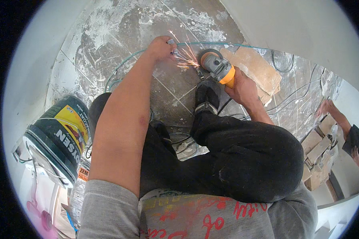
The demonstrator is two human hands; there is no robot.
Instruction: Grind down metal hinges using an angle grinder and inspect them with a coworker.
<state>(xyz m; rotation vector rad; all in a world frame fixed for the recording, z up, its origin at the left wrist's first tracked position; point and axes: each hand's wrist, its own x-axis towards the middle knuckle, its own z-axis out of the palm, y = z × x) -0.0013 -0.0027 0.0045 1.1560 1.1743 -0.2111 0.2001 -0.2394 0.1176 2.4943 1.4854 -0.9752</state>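
My right hand (245, 89) is wrapped round the yellow body of an angle grinder (219, 68). Its round disc meets a narrow metal piece (200, 73) just beyond the toe of my dark shoe (207, 95). Orange sparks (186, 57) spray from there toward my left hand (160, 48). The fingers of that hand are closed on a grey metal bar (171, 41), whose end sticks out past them. Whether the bar and the piece at the disc are one is hidden by sparks and blur.
Flat brown cardboard pieces (257, 71) lie right of the grinder. A green hose or cord (125, 59) curves over the stained tile floor. At left stands a dark paint bucket (62, 139). Another person's arm (339, 115) reaches in at right, above broken tile-like pieces (319, 149).
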